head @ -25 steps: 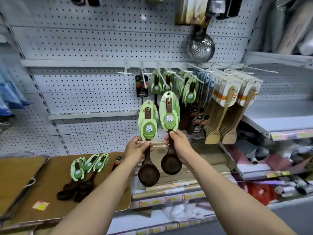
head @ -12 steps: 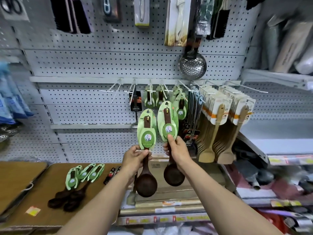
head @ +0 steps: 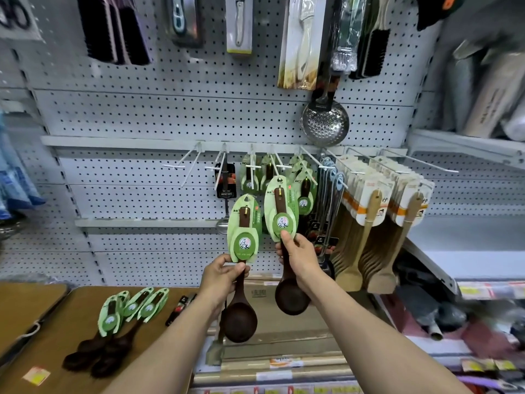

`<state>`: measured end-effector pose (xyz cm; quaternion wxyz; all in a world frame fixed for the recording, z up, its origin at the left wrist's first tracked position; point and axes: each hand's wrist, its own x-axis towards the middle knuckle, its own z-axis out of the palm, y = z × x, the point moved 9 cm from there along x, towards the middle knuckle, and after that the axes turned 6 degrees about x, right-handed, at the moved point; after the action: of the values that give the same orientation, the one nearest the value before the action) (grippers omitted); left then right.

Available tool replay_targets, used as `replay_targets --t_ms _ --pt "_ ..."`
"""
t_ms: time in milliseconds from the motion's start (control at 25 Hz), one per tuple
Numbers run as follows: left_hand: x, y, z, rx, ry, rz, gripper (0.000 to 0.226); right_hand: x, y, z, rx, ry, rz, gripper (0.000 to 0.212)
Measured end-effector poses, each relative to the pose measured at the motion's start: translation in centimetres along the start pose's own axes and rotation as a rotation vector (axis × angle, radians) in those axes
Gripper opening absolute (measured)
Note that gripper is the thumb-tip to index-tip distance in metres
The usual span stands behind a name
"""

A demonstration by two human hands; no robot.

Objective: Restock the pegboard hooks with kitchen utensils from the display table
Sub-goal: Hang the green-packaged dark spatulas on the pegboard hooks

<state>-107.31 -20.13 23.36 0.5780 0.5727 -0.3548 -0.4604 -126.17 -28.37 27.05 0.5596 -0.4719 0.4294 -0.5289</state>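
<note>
**Two Dark Ladles Raised to the Pegboard Hooks**

A person's left hand [head: 224, 275] grips one dark wooden ladle [head: 241, 311] by its handle; the right hand [head: 298, 255] clasps a second ladle [head: 288, 291], its green oval card at 12 o'clock, just beside carded ladles already hung [head: 304, 189]; a perforated steel skimmer [head: 325, 123] hangs at 1 o'clock, pale wooden spatulas [head: 366, 237] at 3 o'clock; bare white hooks [head: 184, 166] jut at 11 o'clock; three more carded ladles [head: 127, 317] lie on the brown table [head: 56, 322] at 8 o'clock; the right ladle sits higher than half a second ago.
</note>
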Motion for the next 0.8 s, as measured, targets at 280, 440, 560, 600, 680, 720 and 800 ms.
replay_targets --t_ms 280,440,560,600,680,720,800 --pt "3.5 -0.8 -0.8 0.001 0.020 -0.054 0.012 5.7 0.9 1.0 0.011 -0.004 0.037 0.021" --pt "6.2 -1.0 -1.1 0.017 0.017 -0.078 0.011 9.6 1.4 1.8 -0.032 0.012 0.041 0.023" --pt "8.8 -1.2 -1.6 0.008 0.015 -0.091 0.015 12.5 2.1 3.0 -0.014 0.024 0.055 0.023" --pt "9.6 -1.2 -1.8 0.017 0.014 -0.093 0.015 13.3 2.4 3.4 -0.010 0.030 0.066 0.023" --pt "10.9 -1.1 -2.0 0.027 0.004 -0.094 0.015 14.8 2.9 3.9 0.009 0.047 0.095 0.020" --pt "11.5 -1.1 -2.0 0.030 -0.003 -0.097 0.015 15.4 2.9 4.1 0.021 0.056 0.104 0.018" --pt "12.6 -1.2 -2.0 0.040 -0.013 -0.102 0.014 16.5 3.0 4.3 0.030 0.074 0.111 0.017"
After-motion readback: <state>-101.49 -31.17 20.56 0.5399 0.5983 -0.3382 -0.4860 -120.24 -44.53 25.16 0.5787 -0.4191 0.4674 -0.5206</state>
